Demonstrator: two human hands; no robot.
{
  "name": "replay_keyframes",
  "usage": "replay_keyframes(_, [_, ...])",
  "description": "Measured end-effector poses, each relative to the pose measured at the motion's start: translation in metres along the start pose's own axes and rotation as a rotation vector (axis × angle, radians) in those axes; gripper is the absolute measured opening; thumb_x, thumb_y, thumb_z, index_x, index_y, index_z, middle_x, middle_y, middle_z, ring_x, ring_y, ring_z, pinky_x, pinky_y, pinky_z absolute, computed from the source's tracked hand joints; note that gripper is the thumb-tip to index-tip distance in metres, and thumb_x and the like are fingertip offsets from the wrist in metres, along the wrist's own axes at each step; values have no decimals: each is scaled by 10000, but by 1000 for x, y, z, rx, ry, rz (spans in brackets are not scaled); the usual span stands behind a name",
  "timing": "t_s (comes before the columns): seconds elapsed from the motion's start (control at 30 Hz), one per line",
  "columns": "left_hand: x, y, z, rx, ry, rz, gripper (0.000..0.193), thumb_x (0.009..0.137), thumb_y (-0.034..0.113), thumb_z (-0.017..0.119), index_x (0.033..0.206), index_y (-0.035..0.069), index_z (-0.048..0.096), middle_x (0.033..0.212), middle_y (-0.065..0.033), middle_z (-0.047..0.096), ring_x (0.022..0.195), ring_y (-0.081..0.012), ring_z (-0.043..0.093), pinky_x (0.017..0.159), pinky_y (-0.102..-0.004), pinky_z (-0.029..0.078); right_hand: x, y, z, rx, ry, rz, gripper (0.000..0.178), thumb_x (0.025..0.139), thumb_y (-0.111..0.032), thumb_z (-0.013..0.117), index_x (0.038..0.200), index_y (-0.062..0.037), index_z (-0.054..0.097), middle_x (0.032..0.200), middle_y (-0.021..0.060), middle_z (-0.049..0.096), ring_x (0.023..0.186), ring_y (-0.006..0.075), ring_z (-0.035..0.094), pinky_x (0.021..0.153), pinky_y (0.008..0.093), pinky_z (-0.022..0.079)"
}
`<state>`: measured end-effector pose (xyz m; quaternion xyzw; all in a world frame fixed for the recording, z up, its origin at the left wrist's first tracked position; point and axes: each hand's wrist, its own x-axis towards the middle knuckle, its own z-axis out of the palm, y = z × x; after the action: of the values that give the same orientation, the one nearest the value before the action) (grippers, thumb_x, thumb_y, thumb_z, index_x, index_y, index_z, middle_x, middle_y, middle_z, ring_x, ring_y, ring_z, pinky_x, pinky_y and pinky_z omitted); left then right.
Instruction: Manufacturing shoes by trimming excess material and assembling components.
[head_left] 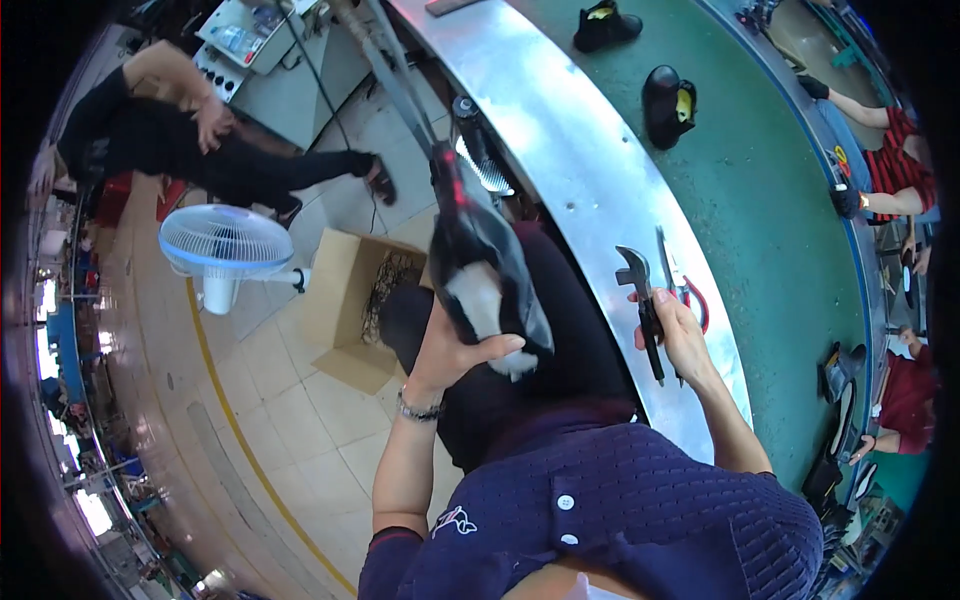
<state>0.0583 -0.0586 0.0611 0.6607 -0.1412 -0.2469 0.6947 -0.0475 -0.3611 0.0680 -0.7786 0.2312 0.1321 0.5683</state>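
Observation:
My left hand is closed around a black shoe, held tilted above my lap. The shoe has a pale area near my thumb, and part of it is blurred. A red glow falls on its far end, close to a machine's metal bars. My right hand grips dark metal pincers with a hooked jaw, upright over the metal strip of the bench. Just beyond those fingers, red-handled scissors lie on the bench.
A metal-edged bench with a green top curves along my right and bears black shoes. An open cardboard box and a fan stand to the left. One person is at the far left; others work across the bench.

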Motion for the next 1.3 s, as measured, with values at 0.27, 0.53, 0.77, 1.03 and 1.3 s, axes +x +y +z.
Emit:
replay_keyframes(0.27, [124, 9, 56, 99, -345, 408, 1354, 637, -26, 847, 1526, 209, -146, 1537, -86, 247, 1375, -196, 336, 1093, -367, 348, -7, -46, -41, 544, -160, -151, 210, 860, -169, 655, 1020, -74, 556, 877, 154, 675, 681, 156, 627, 649, 273, 487])
replay_keyframes(0.53, [146, -17, 82, 188, -419, 450, 1386, 629, -2, 853, 1501, 150, -214, 1559, -138, 203, 1390, -240, 332, 1097, -374, 351, 0, -78, -57, 395, -361, -53, 353, 998, -339, 528, 1046, -17, 663, 679, 22, 605, 622, 89, 559, 613, 238, 445])
replay_keyframes(0.77, [132, 31, 88, 253, -309, 494, 1176, 603, 120, 880, 1537, 104, 165, 1577, -230, 95, 1433, -365, 247, 1105, -408, 333, 10, -97, -60, 335, -417, 28, 425, 994, -403, 518, 911, -18, 676, 624, 6, 565, 567, 88, 537, 554, 249, 431])
replay_keyframes(1.03, [113, 34, 105, 415, -282, 636, 1205, 629, 142, 881, 1543, 93, 98, 1589, -217, 71, 1464, -347, 155, 1153, -413, 229, -2, -105, -56, 102, -357, -57, 500, 983, -451, 517, 740, -21, 599, 587, 11, 548, 518, 99, 535, 500, 258, 429])
replay_keyframes(1.3, [117, 35, 91, 402, -305, 562, 1216, 630, 97, 873, 1536, 46, 64, 1584, -209, 110, 1451, -330, 206, 1144, -392, 253, 6, -83, -46, 509, -381, 21, 452, 985, -410, 534, 784, -9, 593, 630, 32, 555, 553, 103, 544, 510, 255, 439])
